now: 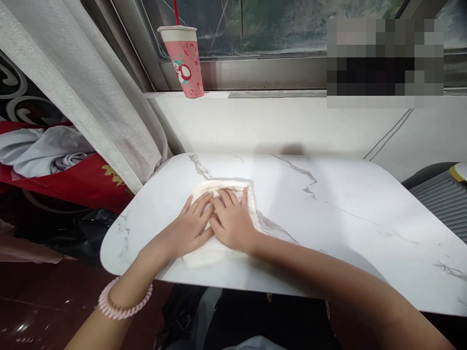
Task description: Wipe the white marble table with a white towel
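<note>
1. Rests the left hand [189, 228] palm down, fingers extended and only slightly parted, on a soft, cream-white cloth [211, 253]; presses the right hand [235, 223] flat beside it, fingers more spread, close against the left fingers.
2. Keeps the cloth near the middle of the left half of a long, white, grey-veined tabletop with rounded corners [299, 214], covering much of it with both hands.
3. Wears a pale pink coiled bracelet [105, 301] around the left wrist.
4. Faces a plain white wall [255, 124] beyond the far edge, below a metal-framed window [270, 29]; loses part of that window at upper right to a pixelated block.
5. Meets, at the far left corner, a long grey-white fabric curtain [91, 78], partly hiding a bright red bag [98, 182] stuffed with pale crumpled fabric [47, 146]; shows glossy black material [91, 233] below.
6. Includes, past the right end, a grey ribbed object [438, 199] with a yellow-and-white part on top.
7. Displays, at the window ledge, a tapered pink-and-white cup [185, 63] with a red straw [176, 12]; bears red swirls and a small printed figure, plus a gold emblem on the bag.
</note>
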`<action>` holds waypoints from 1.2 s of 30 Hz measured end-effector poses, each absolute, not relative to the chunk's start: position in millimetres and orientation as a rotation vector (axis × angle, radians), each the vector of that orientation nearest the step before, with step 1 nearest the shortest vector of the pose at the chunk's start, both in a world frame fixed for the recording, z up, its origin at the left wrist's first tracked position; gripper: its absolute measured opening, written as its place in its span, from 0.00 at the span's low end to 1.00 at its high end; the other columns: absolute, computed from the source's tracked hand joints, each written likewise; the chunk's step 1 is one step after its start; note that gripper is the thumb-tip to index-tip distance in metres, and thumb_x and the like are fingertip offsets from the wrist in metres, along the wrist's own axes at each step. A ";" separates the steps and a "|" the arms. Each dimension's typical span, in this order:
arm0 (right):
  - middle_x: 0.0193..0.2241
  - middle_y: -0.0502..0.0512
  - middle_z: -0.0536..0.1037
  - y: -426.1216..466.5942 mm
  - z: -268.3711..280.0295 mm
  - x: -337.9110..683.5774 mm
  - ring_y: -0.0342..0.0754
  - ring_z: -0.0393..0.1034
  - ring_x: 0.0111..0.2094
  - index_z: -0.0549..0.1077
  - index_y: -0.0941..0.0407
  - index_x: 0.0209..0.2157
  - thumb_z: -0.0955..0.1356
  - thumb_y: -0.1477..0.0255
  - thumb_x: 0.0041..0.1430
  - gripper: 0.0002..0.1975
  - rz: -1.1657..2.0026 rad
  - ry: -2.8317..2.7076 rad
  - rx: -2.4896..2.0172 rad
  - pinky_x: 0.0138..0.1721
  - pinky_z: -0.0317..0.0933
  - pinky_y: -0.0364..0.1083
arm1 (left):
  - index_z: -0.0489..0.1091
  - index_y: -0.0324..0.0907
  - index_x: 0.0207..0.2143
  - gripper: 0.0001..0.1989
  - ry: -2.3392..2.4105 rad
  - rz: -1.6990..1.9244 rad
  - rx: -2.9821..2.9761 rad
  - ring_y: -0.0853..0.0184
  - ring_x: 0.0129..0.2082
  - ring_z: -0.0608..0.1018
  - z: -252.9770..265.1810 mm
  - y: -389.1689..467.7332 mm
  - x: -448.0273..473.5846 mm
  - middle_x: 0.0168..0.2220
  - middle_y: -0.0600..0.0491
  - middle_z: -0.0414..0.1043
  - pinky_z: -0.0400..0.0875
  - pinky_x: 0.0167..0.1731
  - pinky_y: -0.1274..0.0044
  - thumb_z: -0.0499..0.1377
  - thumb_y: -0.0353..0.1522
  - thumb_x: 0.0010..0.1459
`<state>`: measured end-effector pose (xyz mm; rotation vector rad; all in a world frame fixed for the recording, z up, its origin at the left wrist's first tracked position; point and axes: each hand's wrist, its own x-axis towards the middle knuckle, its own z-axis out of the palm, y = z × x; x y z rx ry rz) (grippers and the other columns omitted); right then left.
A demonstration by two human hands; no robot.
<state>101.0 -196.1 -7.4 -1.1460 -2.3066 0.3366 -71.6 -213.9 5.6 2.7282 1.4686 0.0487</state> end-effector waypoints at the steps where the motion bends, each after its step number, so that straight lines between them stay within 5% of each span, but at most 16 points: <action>1: 0.58 0.66 0.66 -204.1 -6.5 100.1 0.58 0.54 0.62 0.68 0.59 0.53 0.58 0.70 0.64 0.19 0.366 -2.309 -1.131 0.64 0.26 0.73 | 0.57 0.38 0.61 0.26 1.465 0.060 2.731 0.53 0.69 0.50 4.9 -222.4 -74.5 0.67 0.39 0.52 0.47 0.65 0.53 0.43 0.41 0.66; 13: 0.62 0.63 0.63 -258.9 4.5 59.0 0.57 0.50 0.65 0.56 0.56 0.62 0.60 0.72 0.62 0.26 0.781 -2.217 -1.014 0.65 0.30 0.74 | 0.41 0.49 0.68 0.32 1.632 0.211 2.598 0.52 0.63 0.64 5.5 -285.6 -113.0 0.64 0.44 0.58 0.55 0.64 0.55 0.47 0.38 0.64; 22: 0.61 0.53 0.66 -234.6 4.0 23.0 0.55 0.51 0.65 0.61 0.52 0.58 0.57 0.71 0.65 0.21 0.803 -2.144 -0.968 0.65 0.29 0.75 | 0.44 0.44 0.68 0.32 1.794 0.323 2.562 0.52 0.61 0.64 -8.8 -263.8 -134.5 0.60 0.45 0.62 0.49 0.65 0.54 0.42 0.32 0.62; 28: 0.60 0.57 0.66 -201.8 0.0 -0.5 0.56 0.52 0.64 0.61 0.54 0.58 0.58 0.71 0.64 0.21 0.745 -2.090 -1.025 0.64 0.28 0.74 | 0.42 0.42 0.68 0.34 1.757 0.298 2.557 0.50 0.64 0.59 -13.9 -218.7 -158.3 0.63 0.41 0.57 0.46 0.64 0.52 0.44 0.35 0.60; 36: 0.54 0.57 0.73 -120.5 -6.8 -1.0 0.54 0.59 0.59 0.65 0.54 0.52 0.58 0.71 0.65 0.16 0.598 -2.065 -1.147 0.65 0.32 0.68 | 0.58 0.41 0.60 0.26 1.716 0.378 2.503 0.53 0.58 0.65 -6.3 -122.1 -142.8 0.55 0.42 0.65 0.48 0.63 0.55 0.45 0.36 0.60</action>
